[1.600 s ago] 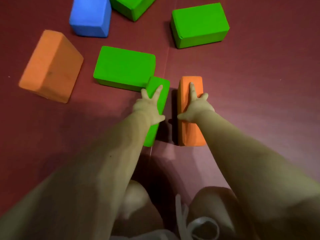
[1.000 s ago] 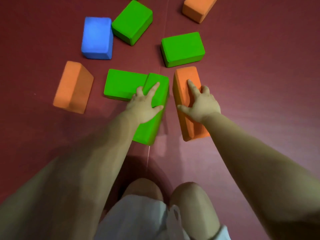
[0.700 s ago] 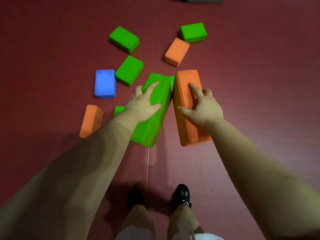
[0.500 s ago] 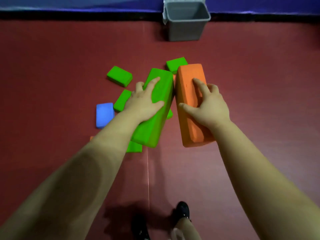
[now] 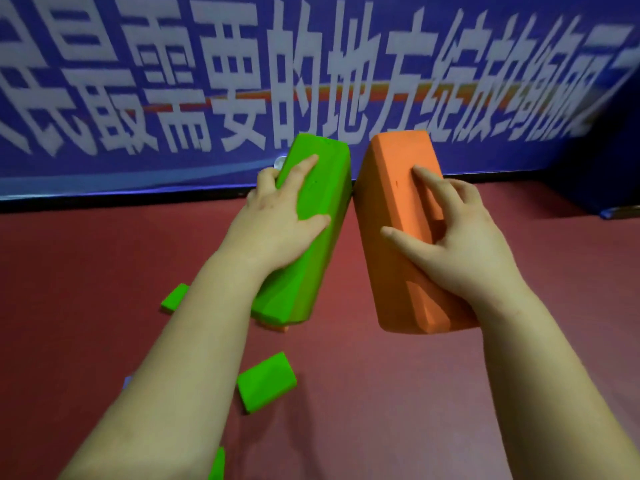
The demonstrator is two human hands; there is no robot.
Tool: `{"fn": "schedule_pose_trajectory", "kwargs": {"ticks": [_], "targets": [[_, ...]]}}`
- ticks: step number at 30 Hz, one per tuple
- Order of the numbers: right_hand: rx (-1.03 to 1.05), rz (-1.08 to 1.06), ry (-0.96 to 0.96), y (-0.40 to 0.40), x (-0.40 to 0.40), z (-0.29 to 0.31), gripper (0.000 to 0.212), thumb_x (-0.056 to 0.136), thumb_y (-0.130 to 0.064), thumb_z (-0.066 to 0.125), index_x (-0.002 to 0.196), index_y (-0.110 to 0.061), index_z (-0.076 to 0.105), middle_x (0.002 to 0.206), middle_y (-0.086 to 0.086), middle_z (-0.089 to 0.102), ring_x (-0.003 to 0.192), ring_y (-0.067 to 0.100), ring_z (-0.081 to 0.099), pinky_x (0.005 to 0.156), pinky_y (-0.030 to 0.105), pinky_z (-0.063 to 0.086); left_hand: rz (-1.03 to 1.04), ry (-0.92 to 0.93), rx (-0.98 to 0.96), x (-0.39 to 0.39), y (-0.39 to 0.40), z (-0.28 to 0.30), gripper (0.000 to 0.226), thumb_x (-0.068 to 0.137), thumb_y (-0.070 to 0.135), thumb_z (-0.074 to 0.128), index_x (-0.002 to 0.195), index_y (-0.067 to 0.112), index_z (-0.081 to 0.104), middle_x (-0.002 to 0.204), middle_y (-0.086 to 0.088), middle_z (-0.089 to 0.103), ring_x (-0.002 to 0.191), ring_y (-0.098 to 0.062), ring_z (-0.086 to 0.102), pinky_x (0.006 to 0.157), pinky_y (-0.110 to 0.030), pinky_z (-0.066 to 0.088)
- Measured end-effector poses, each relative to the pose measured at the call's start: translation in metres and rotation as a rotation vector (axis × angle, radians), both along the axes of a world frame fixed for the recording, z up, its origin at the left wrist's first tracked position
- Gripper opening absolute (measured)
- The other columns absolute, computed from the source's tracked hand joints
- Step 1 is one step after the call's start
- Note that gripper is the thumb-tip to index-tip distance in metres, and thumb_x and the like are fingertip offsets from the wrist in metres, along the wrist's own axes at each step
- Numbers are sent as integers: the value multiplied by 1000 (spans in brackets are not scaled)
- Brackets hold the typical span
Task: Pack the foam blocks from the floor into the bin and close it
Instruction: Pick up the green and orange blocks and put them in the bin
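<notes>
Left hand: centre of the frame, laid over the top face of a long green rectangular foam block; fingers spread, thumb on the inner face, the others wrapped over the far edge. The block is held clear of the floor.
Right hand: right of centre, gripping a long orange rectangular foam block; fingers spread across the top and outer face, thumb on the inner face. This block is also off the floor.
Block relation: the far ends of both point toward the top of the frame and stand close together, possibly touching; the near ends are well apart.
Floor stock: on the dark red floor mat a small green foam block lies at lower centre, another green foam block at mid left, and a green sliver at the bottom edge. Packing is judged far from complete.
Bin: not clearly in view. A pale patch behind the green block's far end may be its rim, but the blur forbids certainty.
Backdrop: blue banner with white characters across the upper frame.
Risk one: each block is held one-handed by a spread grip on soft foam; a slack hold could let the near end sag and slip out.
Risk two: the far ends could knock together and dislodge either grip.
Risk three: loose blocks lie underfoot, a tripping hazard.
Risk four: both entering the bin together could jam at the mouth.
</notes>
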State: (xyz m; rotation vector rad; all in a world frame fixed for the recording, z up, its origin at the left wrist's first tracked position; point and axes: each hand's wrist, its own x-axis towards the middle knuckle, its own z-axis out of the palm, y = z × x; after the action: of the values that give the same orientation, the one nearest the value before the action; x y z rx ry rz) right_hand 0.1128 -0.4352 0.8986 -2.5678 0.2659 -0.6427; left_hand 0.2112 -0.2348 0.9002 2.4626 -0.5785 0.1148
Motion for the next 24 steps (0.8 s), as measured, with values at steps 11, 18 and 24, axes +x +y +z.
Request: {"fn": "schedule_pose_trajectory", "kwargs": {"ticks": [11,18,24], "targets": [[49,34,0,-140,197,-3,80,72,-61,62,140,-51,21,141,-6,33,109,19,53,80,32,43,22,33,-24,194,-131,1,77,85,50,56,143,55,5,150,1,19,136,-27,33,106,-45,36],[30,27,65,-226,402,-3,80,75,-60,62,141,-51,19,144,-4,31,118,20,48,83,35,45,20,83,31,393,-218,-2,77,86,49,57,144,52,6,150,-2,19,137,-30,31,102,-43,38],[47,17,56,-303,546,-1,80,75,-59,63,142,-49,20,144,-3,31,120,20,47,84,32,42,4,114,92,542,-299,7,79,85,50,57,143,53,4,151,-3,18,135,-32,33,104,-49,39]]}}
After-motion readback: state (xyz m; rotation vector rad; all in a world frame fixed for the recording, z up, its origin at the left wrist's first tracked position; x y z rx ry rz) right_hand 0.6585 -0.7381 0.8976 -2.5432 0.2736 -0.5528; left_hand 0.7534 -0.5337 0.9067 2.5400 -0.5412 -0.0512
